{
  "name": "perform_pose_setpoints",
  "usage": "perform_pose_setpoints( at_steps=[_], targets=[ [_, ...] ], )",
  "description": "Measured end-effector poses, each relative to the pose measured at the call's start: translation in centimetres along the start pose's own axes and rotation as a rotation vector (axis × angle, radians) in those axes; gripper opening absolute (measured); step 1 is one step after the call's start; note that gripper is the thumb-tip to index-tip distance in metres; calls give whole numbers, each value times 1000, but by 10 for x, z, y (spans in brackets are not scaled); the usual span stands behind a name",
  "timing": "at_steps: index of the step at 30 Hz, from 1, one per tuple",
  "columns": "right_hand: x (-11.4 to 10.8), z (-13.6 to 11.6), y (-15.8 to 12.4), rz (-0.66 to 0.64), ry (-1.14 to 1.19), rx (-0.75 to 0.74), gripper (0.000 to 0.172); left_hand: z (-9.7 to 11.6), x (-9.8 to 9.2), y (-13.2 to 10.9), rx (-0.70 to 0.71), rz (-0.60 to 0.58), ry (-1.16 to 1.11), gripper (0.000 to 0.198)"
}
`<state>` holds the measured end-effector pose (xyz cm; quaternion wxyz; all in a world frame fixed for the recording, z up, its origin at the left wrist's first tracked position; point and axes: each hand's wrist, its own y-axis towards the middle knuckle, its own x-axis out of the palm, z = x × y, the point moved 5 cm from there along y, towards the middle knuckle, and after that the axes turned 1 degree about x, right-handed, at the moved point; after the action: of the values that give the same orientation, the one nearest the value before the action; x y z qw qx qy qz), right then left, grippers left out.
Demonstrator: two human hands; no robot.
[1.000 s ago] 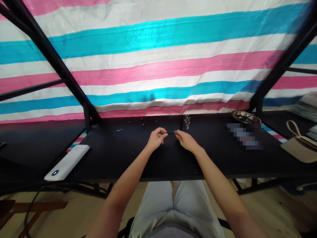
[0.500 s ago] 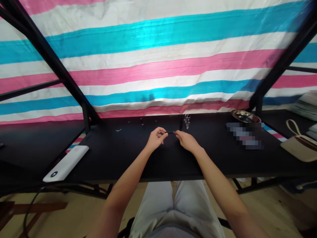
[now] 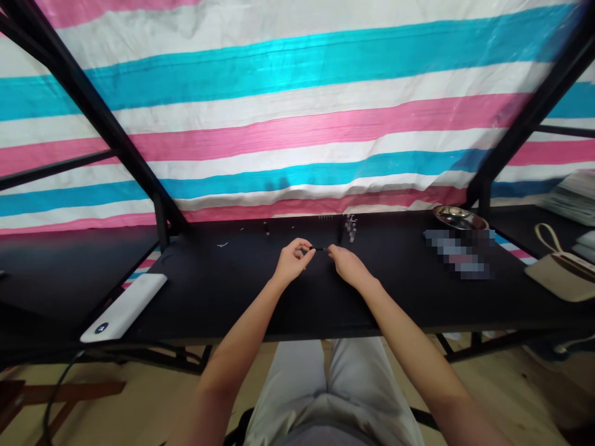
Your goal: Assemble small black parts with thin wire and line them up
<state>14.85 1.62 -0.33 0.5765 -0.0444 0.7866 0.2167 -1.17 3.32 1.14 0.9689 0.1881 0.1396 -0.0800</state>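
Observation:
Above the black table (image 3: 209,297), my left hand (image 3: 294,259) is closed, its thumb and fingertips pinching a short, thin black rod (image 3: 318,249). My right hand (image 3: 348,261) is also closed at the rod's other end, where a thin, paler part runs into its fingertips. What exactly the rod is, I cannot make out. Just beyond my right hand lie a cluster of small clear pieces (image 3: 351,229) and a dark upright strip (image 3: 341,231). A small dark stick with pale ends (image 3: 266,228) lies beyond my left hand.
White scraps (image 3: 222,244) lie left of my hands. A white device with a round display (image 3: 125,310) rests at the table's left edge. Rightward are a shiny metal bowl (image 3: 460,218), a blurred-out item (image 3: 460,253) and a beige pouch (image 3: 560,275). Striped sheeting (image 3: 297,111) hangs behind.
My right hand has shifted very slightly, and a bit more of the thin pale part shows between it and the black rod. My left hand stays in place.

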Motion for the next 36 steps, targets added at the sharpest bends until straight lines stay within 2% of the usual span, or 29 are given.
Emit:
perform_pose_setpoints(
  at_steps=[4, 13, 17, 23, 30, 36],
  targets=[
    [-1, 4, 1, 62, 73, -7, 13, 2, -1, 0, 29, 2, 34, 24],
    [-13, 7, 0, 367, 232, -83, 20, 4, -1, -1, 1, 16, 30, 27],
    [-20, 2, -3, 447, 268, -105, 22, 1, 1, -1, -15, -6, 11, 30],
    [-22, -5, -6, 444, 263, -144, 27, -3, 4, -1, -25, -40, 1, 32],
    [-22, -8, -7, 373, 233, -108, 30, -1, 4, -1, -21, -57, 1, 32],
    [-20, -8, -7, 381, 227, -111, 30, -2, 4, -2, -20, -51, 23, 31]
  ],
)
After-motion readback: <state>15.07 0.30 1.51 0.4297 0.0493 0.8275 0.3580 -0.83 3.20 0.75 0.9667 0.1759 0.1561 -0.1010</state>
